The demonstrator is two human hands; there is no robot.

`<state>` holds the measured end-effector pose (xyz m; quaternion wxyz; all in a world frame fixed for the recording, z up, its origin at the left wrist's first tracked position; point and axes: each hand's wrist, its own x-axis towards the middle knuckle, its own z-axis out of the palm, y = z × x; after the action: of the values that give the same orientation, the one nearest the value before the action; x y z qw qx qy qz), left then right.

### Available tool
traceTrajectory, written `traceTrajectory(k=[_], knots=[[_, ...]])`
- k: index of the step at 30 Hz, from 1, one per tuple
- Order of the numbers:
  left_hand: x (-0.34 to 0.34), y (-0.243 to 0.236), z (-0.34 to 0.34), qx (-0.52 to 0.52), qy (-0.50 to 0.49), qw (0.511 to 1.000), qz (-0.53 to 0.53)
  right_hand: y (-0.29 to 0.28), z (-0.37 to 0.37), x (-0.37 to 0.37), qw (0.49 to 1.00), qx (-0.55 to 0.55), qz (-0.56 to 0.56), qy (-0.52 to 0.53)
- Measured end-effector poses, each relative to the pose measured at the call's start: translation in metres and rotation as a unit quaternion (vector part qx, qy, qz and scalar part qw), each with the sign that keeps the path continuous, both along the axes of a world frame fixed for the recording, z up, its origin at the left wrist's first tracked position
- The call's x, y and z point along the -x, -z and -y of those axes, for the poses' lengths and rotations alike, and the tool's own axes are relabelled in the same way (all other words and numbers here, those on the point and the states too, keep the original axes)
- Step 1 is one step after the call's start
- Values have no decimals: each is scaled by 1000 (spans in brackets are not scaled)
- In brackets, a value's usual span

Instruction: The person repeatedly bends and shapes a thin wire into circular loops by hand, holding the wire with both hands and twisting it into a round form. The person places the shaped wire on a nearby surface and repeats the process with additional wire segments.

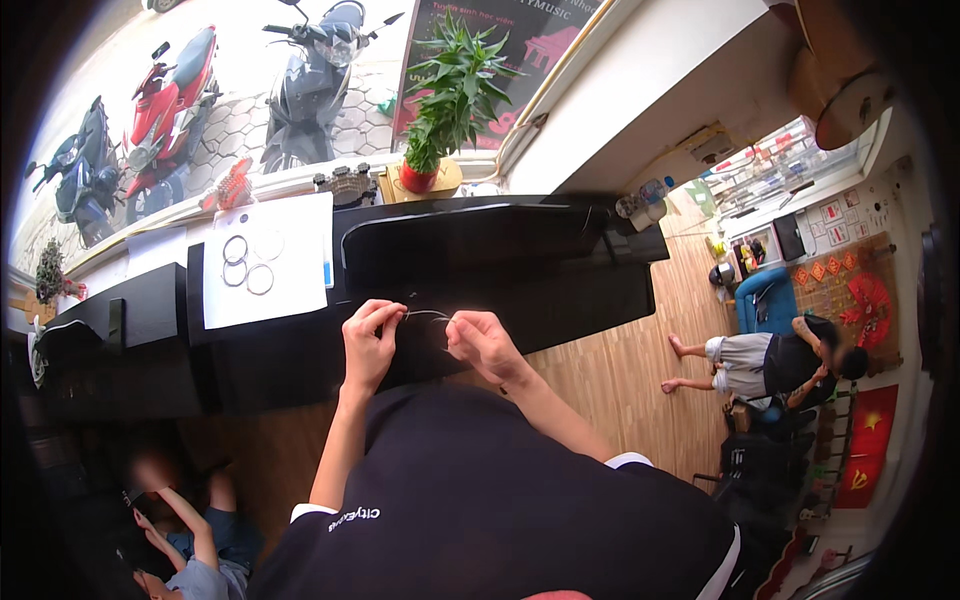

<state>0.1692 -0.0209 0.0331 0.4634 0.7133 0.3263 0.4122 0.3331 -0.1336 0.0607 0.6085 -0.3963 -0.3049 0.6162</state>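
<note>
A thin, pale wire string (428, 313) arches between my two hands, in front of my chest. My left hand (371, 340) pinches one part of it between thumb and fingertips. The other side is gripped by my right hand (484, 345), its fingers curled in, with a short bit of the string showing below them. Both hands are close to the near edge of a glossy black piece of furniture (480, 255). Several coiled rings of wire string (260, 279) lie on a white sheet (300, 220) to the left, some dark and one very pale.
A leafy plant in a red pot (418, 178) stands beyond the black top, by the window. Scooters (172, 105) are parked outside. A plastic bottle (655, 188) sits at the far right end. One person (770, 362) is at right, another (195, 520) at lower left.
</note>
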Motion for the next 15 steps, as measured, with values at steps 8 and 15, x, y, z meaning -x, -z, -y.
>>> traceTrajectory(k=[8,15], knots=[[5,21,-9,348,131,911,180,14,-8,18,999,46,-14,-17],[16,25,-14,383,156,893,174,11,-30,28,995,78,-10,-57]])
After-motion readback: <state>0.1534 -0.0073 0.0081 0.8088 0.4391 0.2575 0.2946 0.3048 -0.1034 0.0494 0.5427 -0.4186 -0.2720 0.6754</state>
